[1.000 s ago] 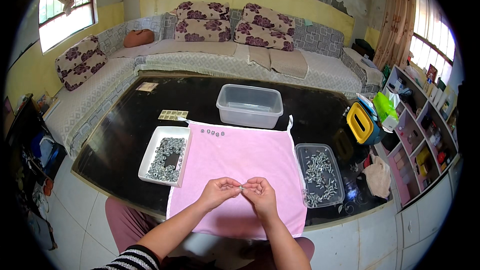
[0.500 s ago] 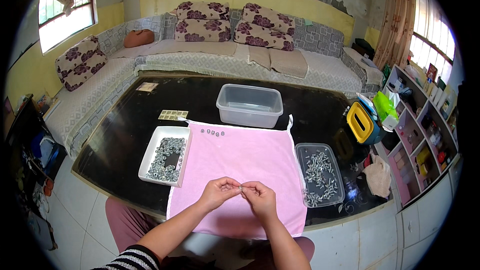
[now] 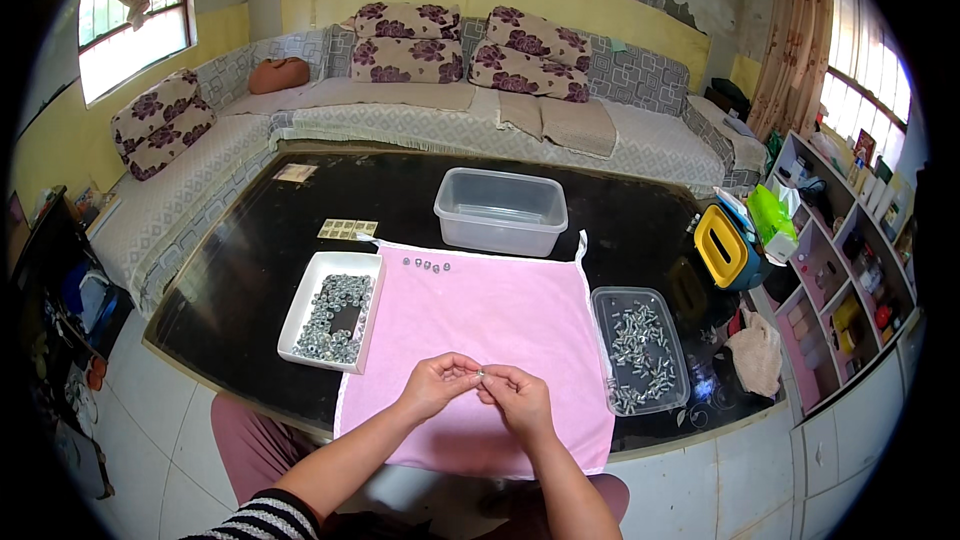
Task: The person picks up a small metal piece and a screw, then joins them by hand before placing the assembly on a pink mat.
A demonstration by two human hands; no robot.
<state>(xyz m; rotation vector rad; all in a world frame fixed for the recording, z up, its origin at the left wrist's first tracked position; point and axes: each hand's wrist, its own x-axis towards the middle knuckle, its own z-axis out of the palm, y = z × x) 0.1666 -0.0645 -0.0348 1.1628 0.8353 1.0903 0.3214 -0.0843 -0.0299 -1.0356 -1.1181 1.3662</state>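
Note:
My left hand and my right hand meet over the pink cloth, thumbs and fingertips pinched together. Between them is a small shiny metal fastener; the fingers cover most of it, so its exact shape cannot be made out. To the left, a white box holds many metal nuts. A clear plastic tray on the right contains loose metal screws. Several small metal pieces stand in a row near the cloth's far left corner.
Beyond the cloth stands a clear plastic tub. A card of small squares lies on the black table. At the right edge are a yellow and blue tissue box, a beige rag and a shelf unit. A sofa runs behind.
Both hands stay in the same place over the cloth. The right fingers have shifted slightly around the metal fastener, and a little more of it shows.

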